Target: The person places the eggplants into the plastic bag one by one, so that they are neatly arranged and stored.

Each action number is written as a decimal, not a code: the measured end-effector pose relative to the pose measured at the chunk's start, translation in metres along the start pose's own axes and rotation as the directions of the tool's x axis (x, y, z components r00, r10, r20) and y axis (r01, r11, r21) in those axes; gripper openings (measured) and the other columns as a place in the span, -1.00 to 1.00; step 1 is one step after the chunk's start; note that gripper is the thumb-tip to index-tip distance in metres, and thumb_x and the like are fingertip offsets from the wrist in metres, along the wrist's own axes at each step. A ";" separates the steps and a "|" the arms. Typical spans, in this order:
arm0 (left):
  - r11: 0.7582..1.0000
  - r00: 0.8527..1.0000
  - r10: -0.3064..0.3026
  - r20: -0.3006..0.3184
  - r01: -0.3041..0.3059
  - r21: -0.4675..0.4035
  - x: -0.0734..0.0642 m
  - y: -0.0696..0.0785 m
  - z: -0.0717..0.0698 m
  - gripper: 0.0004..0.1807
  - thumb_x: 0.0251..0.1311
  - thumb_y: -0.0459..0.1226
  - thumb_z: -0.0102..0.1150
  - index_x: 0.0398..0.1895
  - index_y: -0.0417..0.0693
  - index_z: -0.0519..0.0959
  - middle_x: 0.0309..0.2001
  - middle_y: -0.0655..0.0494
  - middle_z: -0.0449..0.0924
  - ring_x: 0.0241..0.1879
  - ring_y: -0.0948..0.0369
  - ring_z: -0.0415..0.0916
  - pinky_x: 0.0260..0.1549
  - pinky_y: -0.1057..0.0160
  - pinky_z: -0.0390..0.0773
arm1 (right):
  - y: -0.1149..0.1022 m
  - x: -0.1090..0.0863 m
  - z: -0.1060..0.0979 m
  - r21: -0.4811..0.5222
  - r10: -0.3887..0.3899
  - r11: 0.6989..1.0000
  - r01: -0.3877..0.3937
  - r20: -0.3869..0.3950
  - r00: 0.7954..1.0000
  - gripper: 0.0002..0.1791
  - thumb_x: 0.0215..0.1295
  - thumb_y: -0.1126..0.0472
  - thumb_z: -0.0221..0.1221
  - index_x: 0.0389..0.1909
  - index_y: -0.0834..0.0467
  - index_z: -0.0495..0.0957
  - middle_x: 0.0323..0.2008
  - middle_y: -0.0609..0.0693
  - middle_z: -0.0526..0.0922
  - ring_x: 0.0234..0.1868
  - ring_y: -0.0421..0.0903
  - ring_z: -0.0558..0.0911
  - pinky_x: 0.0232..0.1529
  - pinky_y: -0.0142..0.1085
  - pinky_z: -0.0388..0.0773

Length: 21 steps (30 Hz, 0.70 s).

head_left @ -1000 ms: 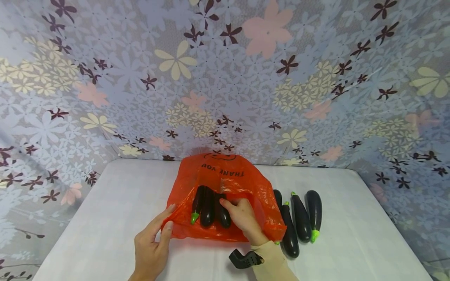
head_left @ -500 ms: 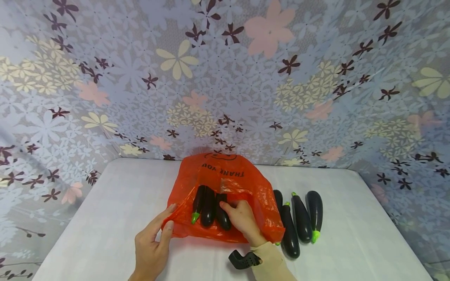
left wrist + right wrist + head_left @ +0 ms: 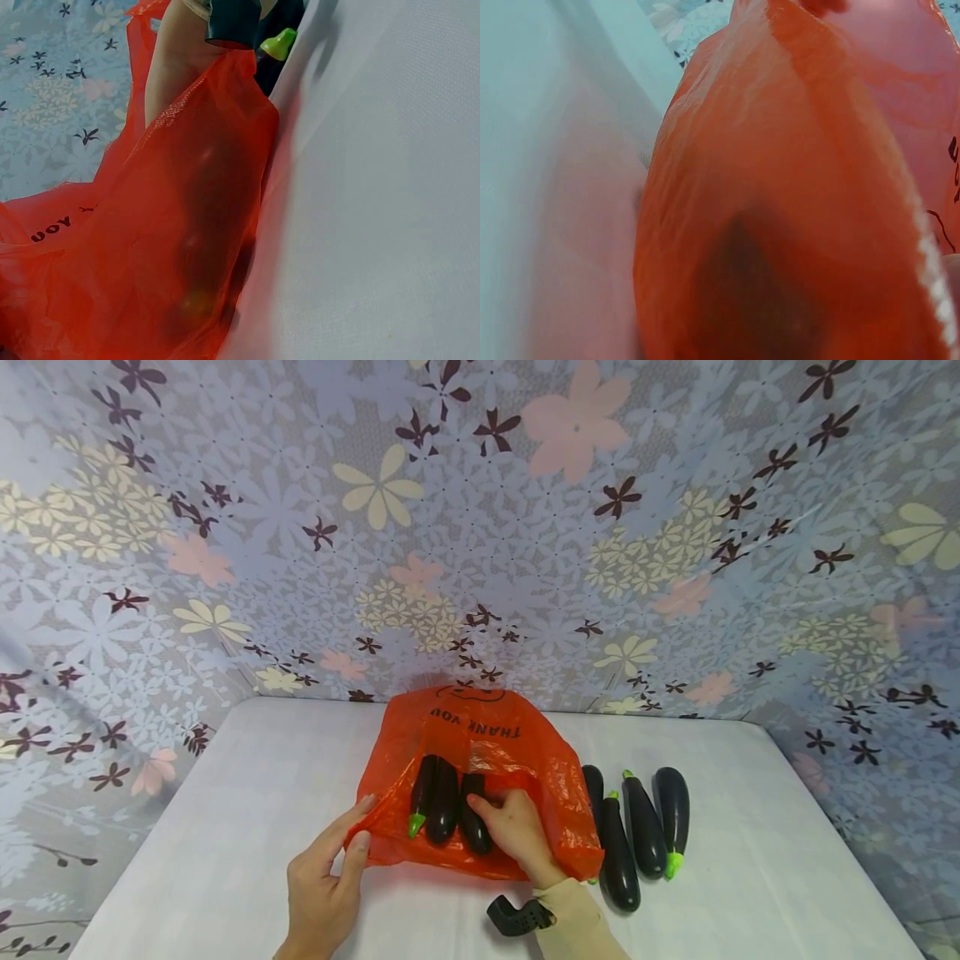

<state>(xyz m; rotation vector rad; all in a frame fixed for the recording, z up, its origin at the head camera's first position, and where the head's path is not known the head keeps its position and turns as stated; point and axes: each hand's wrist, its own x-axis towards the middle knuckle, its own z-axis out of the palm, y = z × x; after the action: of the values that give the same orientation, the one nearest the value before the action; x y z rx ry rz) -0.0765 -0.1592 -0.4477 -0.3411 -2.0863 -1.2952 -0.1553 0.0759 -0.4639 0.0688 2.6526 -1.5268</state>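
An orange-red plastic bag (image 3: 487, 714) printed "THANK YOU" lies with its mouth toward me. Inside it two dark eggplants lie side by side, one with a green stem end (image 3: 417, 823). My right hand (image 3: 517, 828) reaches into the bag and holds a third eggplant (image 3: 474, 828), thumb on top and the other fingers hidden. At the left edge of the mouth, my left hand (image 3: 322, 885) pinches the plastic between thumb and fingers. The left wrist view shows dark eggplant shapes through the bag wall (image 3: 172, 255); in the right wrist view the plastic (image 3: 780, 150) covers most of the scene.
To the right of the bag, several more eggplants (image 3: 642, 827) lie on the white-covered table (image 3: 247, 793), one partly behind the bag. A floral-patterned wall (image 3: 480, 543) rises behind the table's back edge. A black wrist device (image 3: 519, 917) sits at my right cuff.
The eggplant in my right hand has shifted slightly toward me, away from the other two. The bag's right edge has drawn a little to the left. My left hand stays nearly still.
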 end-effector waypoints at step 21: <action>0.999 0.999 -0.045 0.014 0.044 0.026 0.000 0.000 -0.001 -0.60 0.25 -0.55 0.21 0.15 -0.25 0.63 0.09 -0.07 0.68 0.15 0.36 0.57 0.09 0.49 0.47 | -0.003 -0.003 0.001 -0.071 -0.014 0.997 0.010 -0.063 0.998 -0.63 0.29 0.05 0.30 -0.12 0.30 0.70 -0.39 0.01 0.73 -0.33 -0.09 0.62 -0.29 -0.22 0.60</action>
<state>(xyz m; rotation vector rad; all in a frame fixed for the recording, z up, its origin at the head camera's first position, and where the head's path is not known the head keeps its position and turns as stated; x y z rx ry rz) -0.0761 -0.1599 -0.4472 -0.2955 -2.1322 -1.2943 -0.1523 0.0737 -0.4614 0.0985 2.7582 -1.4563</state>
